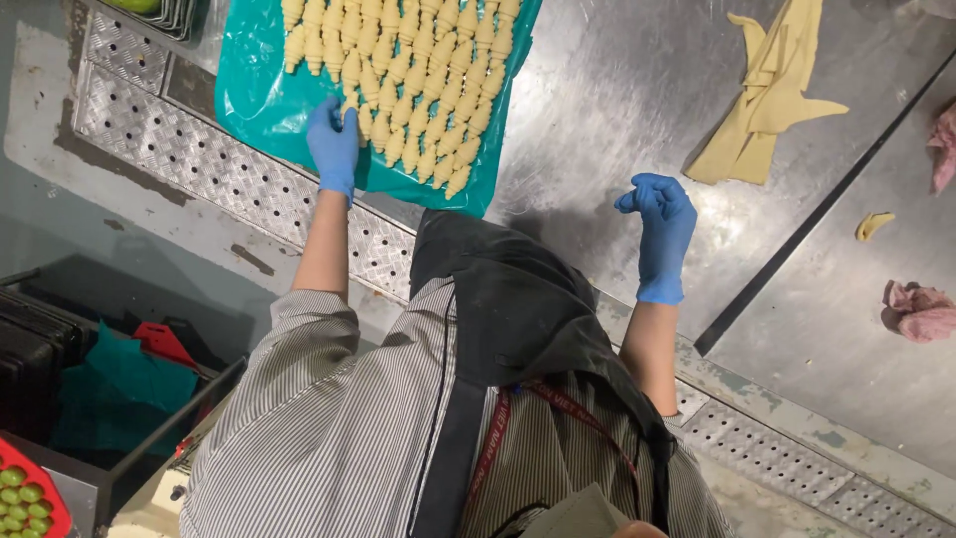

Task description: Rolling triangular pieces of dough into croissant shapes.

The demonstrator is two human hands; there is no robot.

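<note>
Overhead, from head view we see left hand (334,144) in blue glove, fingers resting on end croissant of rows of raw croissants (413,75), grasp unclear; rows packed tight on teal plastic sheet (259,95) over steel counter (617,90), likely for easy lifting; right hand (659,231) hovers released, loosely curled, empty; dough scraps (767,95) set aside, well apart.

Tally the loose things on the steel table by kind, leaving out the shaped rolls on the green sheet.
Dough scraps: 2, a large folded one and a small piece
Pink rags: 2
Green sheets: 1
Total: 5
</note>
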